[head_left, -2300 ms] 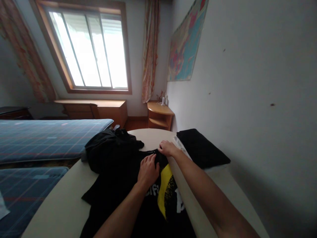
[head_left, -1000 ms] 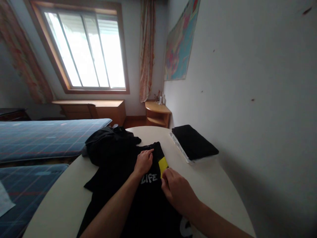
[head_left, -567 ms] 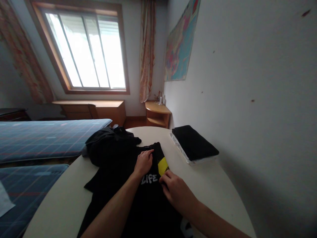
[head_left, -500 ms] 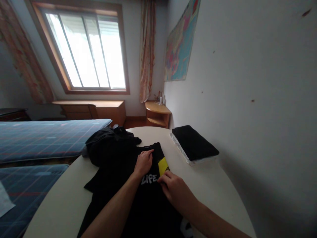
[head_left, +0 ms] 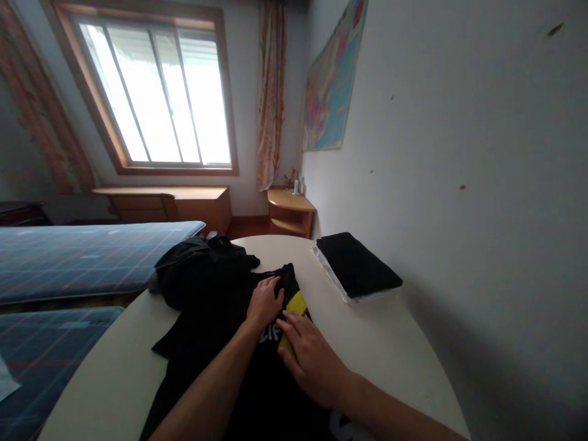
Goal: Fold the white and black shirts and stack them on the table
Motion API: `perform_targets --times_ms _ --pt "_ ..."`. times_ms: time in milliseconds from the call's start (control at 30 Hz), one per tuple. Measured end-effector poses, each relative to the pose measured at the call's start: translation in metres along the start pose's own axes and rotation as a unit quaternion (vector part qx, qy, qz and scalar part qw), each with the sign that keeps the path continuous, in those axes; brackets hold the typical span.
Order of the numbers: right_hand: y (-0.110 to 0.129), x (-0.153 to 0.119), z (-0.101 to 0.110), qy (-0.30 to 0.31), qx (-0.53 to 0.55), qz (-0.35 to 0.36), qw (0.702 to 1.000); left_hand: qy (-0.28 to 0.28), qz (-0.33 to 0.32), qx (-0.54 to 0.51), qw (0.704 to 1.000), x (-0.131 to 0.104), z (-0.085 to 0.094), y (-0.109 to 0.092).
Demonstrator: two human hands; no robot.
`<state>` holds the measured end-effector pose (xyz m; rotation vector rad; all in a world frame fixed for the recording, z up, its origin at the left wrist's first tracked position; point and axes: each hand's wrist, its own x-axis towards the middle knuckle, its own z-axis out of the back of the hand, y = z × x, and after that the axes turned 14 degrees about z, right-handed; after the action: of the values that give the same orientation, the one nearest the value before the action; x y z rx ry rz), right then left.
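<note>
A black shirt (head_left: 202, 343) with white lettering and a yellow patch lies on the round white table (head_left: 110, 361). My left hand (head_left: 264, 302) rests on the shirt below its neckline, fingers spread and holding nothing. Lower and to the right, my right hand (head_left: 305, 355) lies over the folded side of the shirt, its fingers apart across the lettering and the yellow patch (head_left: 297, 304). Part of the patch and of the lettering is hidden under the right hand.
A dark bundle of cloth (head_left: 197, 269) sits at the table's back left. Folded black cloth (head_left: 358, 263) on clear plastic lies at the back right, near the white wall (head_left: 482, 245). Beds with blue plaid covers (head_left: 92, 257) stand on the left.
My right hand has moved left over the shirt and its fingers have spread from a pinch. The yellow-patched side now lies further inward over the lettering. My left hand has barely moved.
</note>
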<state>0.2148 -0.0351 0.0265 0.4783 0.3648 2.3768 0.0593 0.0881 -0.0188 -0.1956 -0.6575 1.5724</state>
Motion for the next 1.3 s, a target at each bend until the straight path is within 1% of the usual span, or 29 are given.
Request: perform_targets --times_ms 100,167,400,533,767,933,1033,1100,1233,1300 --pt "-0.005 -0.002 -0.003 0.065 0.011 -0.024 0.998 0.007 -0.004 0.039 0.999 -0.002 -0.002 -0.002" --pt "-0.007 -0.004 -0.005 0.083 0.020 -0.028 0.996 0.016 -0.011 0.062 0.998 -0.003 -0.004 -0.004" --pt "-0.012 -0.006 -0.009 0.090 0.024 -0.043 0.995 0.047 -0.040 0.120 0.991 0.003 -0.008 -0.009" --pt "-0.021 -0.006 -0.010 0.083 0.013 -0.062 0.995 0.061 -0.054 0.133 0.988 0.014 -0.017 -0.014" --pt "-0.041 -0.008 -0.001 0.080 -0.010 -0.100 0.992 0.082 -0.090 0.119 0.985 0.035 -0.038 -0.036" --pt "-0.049 -0.009 0.003 0.078 -0.019 -0.111 0.991 0.085 -0.103 0.092 0.987 0.043 -0.046 -0.047" --pt "-0.049 -0.009 0.004 0.075 -0.020 -0.112 0.991 0.075 -0.103 0.072 0.989 0.044 -0.042 -0.048" --pt "-0.047 -0.010 0.004 0.072 -0.022 -0.116 0.990 0.060 -0.099 0.060 0.991 0.044 -0.035 -0.044" --pt "-0.045 -0.010 0.004 0.048 -0.012 -0.112 0.992 0.018 -0.066 0.056 0.996 0.041 -0.011 -0.024" --pt "-0.048 -0.009 0.006 0.015 0.009 -0.108 0.994 0.003 -0.048 0.062 0.997 0.034 0.003 -0.010"
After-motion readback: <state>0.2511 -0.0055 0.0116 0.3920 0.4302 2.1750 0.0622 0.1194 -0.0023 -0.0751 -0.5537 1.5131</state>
